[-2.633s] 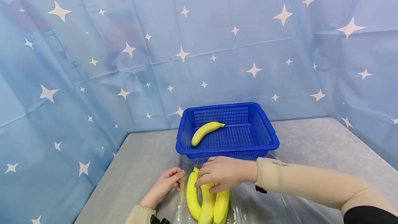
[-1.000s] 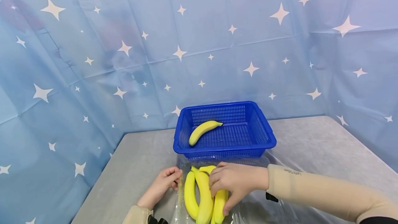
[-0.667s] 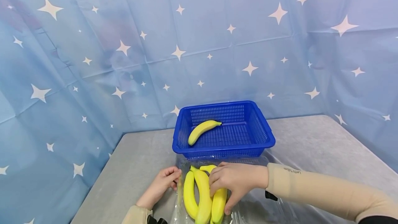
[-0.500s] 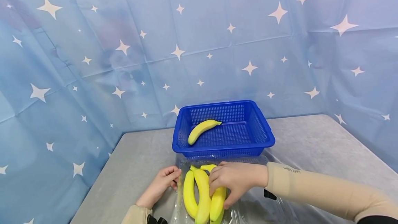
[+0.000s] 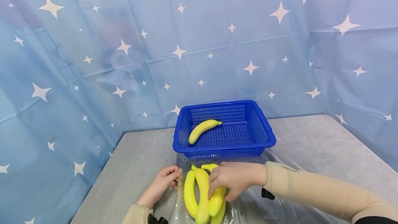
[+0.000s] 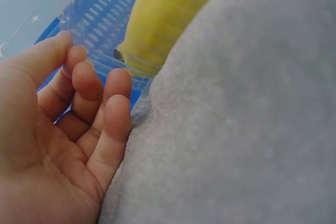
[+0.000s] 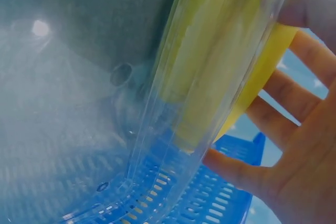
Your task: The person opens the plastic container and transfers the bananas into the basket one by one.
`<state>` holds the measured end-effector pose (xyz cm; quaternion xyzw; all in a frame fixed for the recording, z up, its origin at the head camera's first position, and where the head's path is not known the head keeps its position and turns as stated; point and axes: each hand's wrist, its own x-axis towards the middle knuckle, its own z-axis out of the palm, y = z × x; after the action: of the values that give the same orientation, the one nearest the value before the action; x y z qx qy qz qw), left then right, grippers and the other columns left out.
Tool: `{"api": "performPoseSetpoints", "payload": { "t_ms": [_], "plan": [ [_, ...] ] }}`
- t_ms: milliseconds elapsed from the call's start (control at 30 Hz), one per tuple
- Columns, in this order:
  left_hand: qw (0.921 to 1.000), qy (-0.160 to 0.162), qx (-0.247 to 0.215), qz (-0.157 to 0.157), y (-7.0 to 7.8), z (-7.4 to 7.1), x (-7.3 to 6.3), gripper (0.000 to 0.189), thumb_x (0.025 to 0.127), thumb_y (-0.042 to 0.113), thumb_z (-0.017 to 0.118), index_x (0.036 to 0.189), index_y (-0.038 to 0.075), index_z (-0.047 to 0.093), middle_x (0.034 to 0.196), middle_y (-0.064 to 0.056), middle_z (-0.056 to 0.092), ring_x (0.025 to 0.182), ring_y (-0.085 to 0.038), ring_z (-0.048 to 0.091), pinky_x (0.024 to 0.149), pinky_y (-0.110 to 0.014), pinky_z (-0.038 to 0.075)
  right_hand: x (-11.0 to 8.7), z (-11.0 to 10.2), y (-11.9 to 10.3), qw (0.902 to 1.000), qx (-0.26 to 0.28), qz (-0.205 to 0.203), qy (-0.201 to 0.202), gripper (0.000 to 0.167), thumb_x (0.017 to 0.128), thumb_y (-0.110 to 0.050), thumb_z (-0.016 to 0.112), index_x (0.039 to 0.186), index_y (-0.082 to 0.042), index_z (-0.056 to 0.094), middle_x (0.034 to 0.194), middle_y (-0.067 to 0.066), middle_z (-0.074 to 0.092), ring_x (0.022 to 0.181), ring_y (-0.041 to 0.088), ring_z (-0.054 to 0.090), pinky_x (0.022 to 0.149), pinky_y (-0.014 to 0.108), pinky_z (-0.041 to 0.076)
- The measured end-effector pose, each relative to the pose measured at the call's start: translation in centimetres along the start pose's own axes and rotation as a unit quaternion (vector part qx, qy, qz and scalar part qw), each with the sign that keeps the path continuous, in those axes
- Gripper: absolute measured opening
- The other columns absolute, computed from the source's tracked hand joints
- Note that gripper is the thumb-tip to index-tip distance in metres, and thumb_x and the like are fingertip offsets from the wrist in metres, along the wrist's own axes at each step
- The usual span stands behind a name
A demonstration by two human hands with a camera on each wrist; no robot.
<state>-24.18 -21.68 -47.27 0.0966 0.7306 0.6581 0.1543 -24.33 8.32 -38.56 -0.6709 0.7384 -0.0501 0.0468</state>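
Observation:
Several yellow bananas (image 5: 202,196) lie side by side in a clear plastic box (image 5: 178,203) in front of the basket. My left hand (image 5: 163,185) pinches the box's left rim between thumb and index finger; the other fingers curl loosely, as the left wrist view shows. With my right hand (image 5: 234,178) I grip a banana (image 5: 217,202) at the right of the group, fingers on its left side and thumb on its right. Its lower end lies over another banana (image 5: 219,216). The right hand covers the held banana's middle.
Behind the box stands a blue perforated basket (image 5: 224,148), with one banana (image 5: 202,131) at its left side. A clear plastic sheet or lid (image 5: 261,206) extends right of the bananas, under my right forearm. Grey table (image 5: 149,148) surrounds them, and a star-printed curtain (image 5: 199,44) hangs behind.
The right hand has shifted from above the bananas to the right one. That banana's lower end has swung left, uncovering another beneath. The left hand stays at the rim.

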Motion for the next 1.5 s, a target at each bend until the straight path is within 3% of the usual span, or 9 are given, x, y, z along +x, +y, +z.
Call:
{"api": "performPoseSetpoints", "payload": {
  "t_ms": [233, 600, 800, 1033, 1233, 1500],
  "plan": [
    [0.9999, 0.002, 0.010, -0.002, 0.0, 0.0, 0.0, 0.022, 0.098, 0.024, 0.059, 0.083, 0.008, 0.060, 0.073, 0.001, 0.057, 0.061, -0.011, 0.053, 0.056, -0.025, 0.049, 0.0, -0.3, 0.0, 0.9997, -0.021, -0.009, 0.011, 0.043, 0.080, -0.019, 0.077, 0.121, -0.030, 0.066, 0.112, -0.016, 0.061, 0.103, 0.000, 0.052, 0.085, 0.019, 0.040],
    [0.9999, -0.001, 0.012, 0.002, -0.1, -0.3, 0.0, 0.022, 0.098, 0.025, 0.059, 0.082, 0.010, 0.060, 0.073, 0.001, 0.058, 0.061, -0.011, 0.053, 0.056, -0.024, 0.049, 0.6, -0.3, -0.4, 0.9965, -0.039, -0.048, 0.056, 0.039, 0.084, -0.018, 0.074, 0.120, -0.029, 0.066, 0.114, -0.012, 0.059, 0.112, 0.004, 0.051, 0.098, 0.028, 0.040],
    [0.9999, 0.002, 0.013, -0.004, 0.0, -0.1, 0.1, 0.026, 0.098, 0.027, 0.060, 0.088, 0.003, 0.061, 0.073, 0.000, 0.058, 0.061, -0.012, 0.053, 0.057, -0.025, 0.049, 0.9, 0.3, -0.6, 0.9968, -0.033, -0.055, 0.048, 0.041, 0.084, -0.008, 0.070, 0.119, -0.028, 0.066, 0.124, -0.008, 0.059, 0.125, 0.009, 0.047, 0.104, 0.036, 0.038],
    [0.9999, -0.001, 0.010, 0.007, 0.0, -0.1, 0.3, 0.035, 0.098, 0.023, 0.058, 0.094, -0.012, 0.055, 0.073, 0.000, 0.057, 0.060, -0.011, 0.054, 0.056, -0.024, 0.049, 0.3, 0.7, -0.2, 0.9975, -0.038, -0.026, 0.053, 0.047, 0.083, -0.002, 0.069, 0.121, -0.030, 0.066, 0.136, -0.002, 0.054, 0.136, 0.022, 0.038, 0.105, 0.050, 0.037],
    [0.9999, 0.000, 0.009, 0.008, 0.1, -0.1, 0.2, 0.022, 0.099, 0.020, 0.057, 0.085, 0.004, 0.059, 0.072, 0.000, 0.056, 0.060, -0.011, 0.053, 0.055, -0.024, 0.049, 0.1, 1.2, 0.4, 0.9973, -0.036, -0.019, 0.061, 0.048, 0.084, -0.001, 0.069, 0.122, -0.031, 0.065, 0.138, -0.003, 0.053, 0.137, 0.023, 0.037, 0.104, 0.054, 0.037],
    [0.9999, 0.006, 0.009, 0.000, 0.1, 0.0, 0.1, 0.023, 0.098, 0.023, 0.059, 0.087, 0.003, 0.061, 0.073, 0.000, 0.057, 0.061, -0.012, 0.053, 0.056, -0.024, 0.049, 0.1, 1.7, 0.6, 0.9933, -0.068, -0.009, 0.093, 0.053, 0.083, 0.002, 0.065, 0.123, -0.033, 0.066, 0.142, 0.001, 0.049, 0.137, 0.027, 0.037, 0.107, 0.047, 0.035]
  ]
}}
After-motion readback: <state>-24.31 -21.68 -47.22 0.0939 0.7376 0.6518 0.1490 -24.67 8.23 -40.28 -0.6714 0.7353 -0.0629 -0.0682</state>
